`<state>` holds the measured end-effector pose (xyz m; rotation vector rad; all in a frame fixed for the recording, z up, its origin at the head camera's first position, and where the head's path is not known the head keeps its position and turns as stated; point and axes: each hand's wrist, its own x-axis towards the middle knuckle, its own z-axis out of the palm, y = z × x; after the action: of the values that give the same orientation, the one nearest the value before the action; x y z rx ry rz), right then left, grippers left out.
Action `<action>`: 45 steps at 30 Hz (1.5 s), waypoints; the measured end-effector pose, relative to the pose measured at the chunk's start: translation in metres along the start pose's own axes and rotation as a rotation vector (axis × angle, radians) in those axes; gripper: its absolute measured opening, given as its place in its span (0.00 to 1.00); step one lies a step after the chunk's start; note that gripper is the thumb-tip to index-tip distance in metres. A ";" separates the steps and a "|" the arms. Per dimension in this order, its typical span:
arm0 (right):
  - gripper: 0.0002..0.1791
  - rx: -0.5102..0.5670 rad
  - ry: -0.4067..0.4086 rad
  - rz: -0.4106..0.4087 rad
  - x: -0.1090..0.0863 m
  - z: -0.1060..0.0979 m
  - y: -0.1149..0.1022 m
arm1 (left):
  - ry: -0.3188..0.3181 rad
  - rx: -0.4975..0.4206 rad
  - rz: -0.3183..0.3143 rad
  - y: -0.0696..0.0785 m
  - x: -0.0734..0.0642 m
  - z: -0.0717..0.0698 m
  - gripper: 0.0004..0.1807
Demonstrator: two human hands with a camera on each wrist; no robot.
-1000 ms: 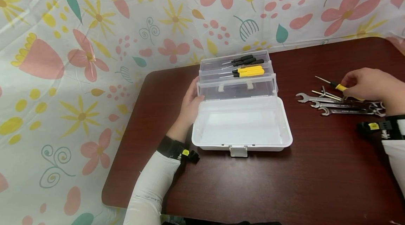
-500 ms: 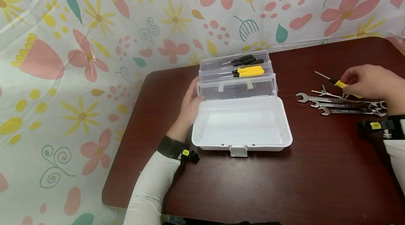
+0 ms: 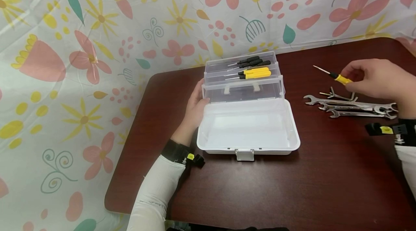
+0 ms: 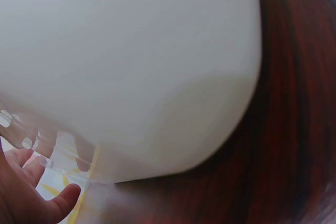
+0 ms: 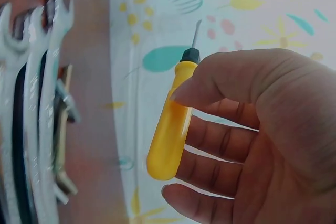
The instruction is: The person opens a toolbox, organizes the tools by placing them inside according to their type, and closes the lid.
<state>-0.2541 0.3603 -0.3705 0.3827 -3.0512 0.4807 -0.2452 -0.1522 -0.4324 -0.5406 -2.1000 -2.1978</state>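
Long white sleeves (image 3: 155,187), left one finely ribbed; each wrist has black strap (image 3: 175,151) with small black camera (image 3: 199,161), yellow label (image 3: 190,156), tiny white mark (image 3: 399,139).

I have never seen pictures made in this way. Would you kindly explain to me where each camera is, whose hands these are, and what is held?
There is no robot here: a person works with bare hands, wearing three cameras. The head camera looks down on the wooden-looking table. There, the left hand rests against the left side of an open white toolbox. Its clear upper trays hold black-handled screwdrivers and yellow-handled ones.

The left wrist camera mostly shows the toolbox's white wall, very close. The right wrist camera shows the right hand pinching a yellow-handled screwdriver. In the head view, below that hand, lie open-ended wrenches and thin bent metal keys, perhaps hex keys. Behind everything hangs a flower-patterned cloth.
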 end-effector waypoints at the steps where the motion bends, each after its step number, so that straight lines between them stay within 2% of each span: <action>1: 0.16 0.002 0.002 -0.004 -0.001 -0.001 -0.003 | 0.002 -0.004 0.002 0.000 0.000 0.000 0.39; 15: 0.15 0.001 0.073 -0.058 -0.010 -0.017 -0.033 | 0.008 -0.015 0.008 -0.001 -0.001 0.000 0.39; 30: 0.16 -0.001 0.104 -0.088 -0.020 -0.028 -0.058 | 0.004 -0.024 -0.009 0.000 -0.001 0.001 0.39; 37: 0.16 -0.011 0.143 -0.145 -0.028 -0.033 -0.069 | -0.021 -0.053 -0.010 0.003 0.001 0.002 0.39; 45: 0.17 0.019 0.206 -0.219 -0.036 -0.038 -0.082 | -0.011 -0.051 0.004 0.001 0.000 0.001 0.39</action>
<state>-0.1995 0.3051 -0.3125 0.6175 -2.7675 0.5030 -0.2450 -0.1514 -0.4308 -0.5614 -2.0521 -2.2566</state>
